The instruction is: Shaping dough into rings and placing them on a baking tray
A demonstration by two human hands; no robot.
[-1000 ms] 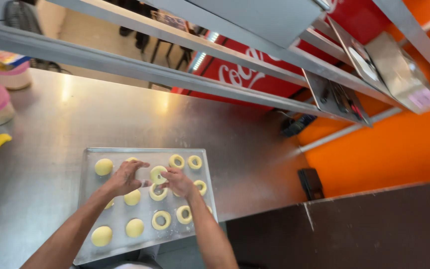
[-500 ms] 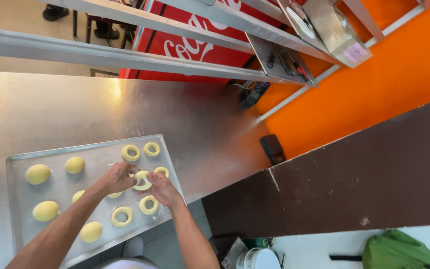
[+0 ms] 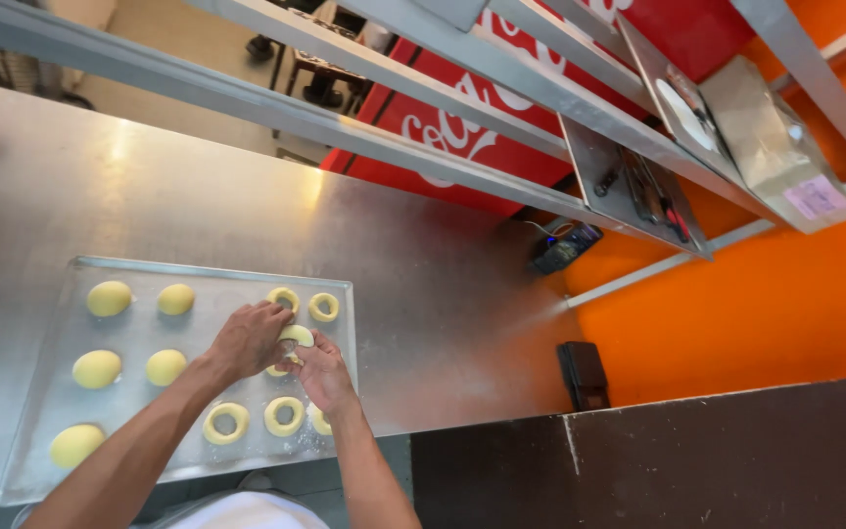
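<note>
A metal baking tray [image 3: 31,431] lies on a steel counter [image 3: 423,294]. On it sit several pale yellow dough balls [image 3: 110,298] at the left and several dough rings [image 3: 323,307] at the right. My left hand [image 3: 247,340] and my right hand [image 3: 320,370] meet over the tray's right half. Both pinch one yellow dough piece [image 3: 297,335] between their fingers. More rings [image 3: 226,422] lie just below my hands.
Steel shelf rails [image 3: 276,108] cross above the counter. A red cooler [image 3: 462,127] stands behind it. A hanging tray of tools [image 3: 638,186] and a wrapped package [image 3: 771,142] sit at the upper right. An orange wall [image 3: 766,313] and a small black device [image 3: 583,374] lie to the right.
The camera has swung, so the tray sits more centred. My hands stay together over the tray's right side, still working one dough piece.
</note>
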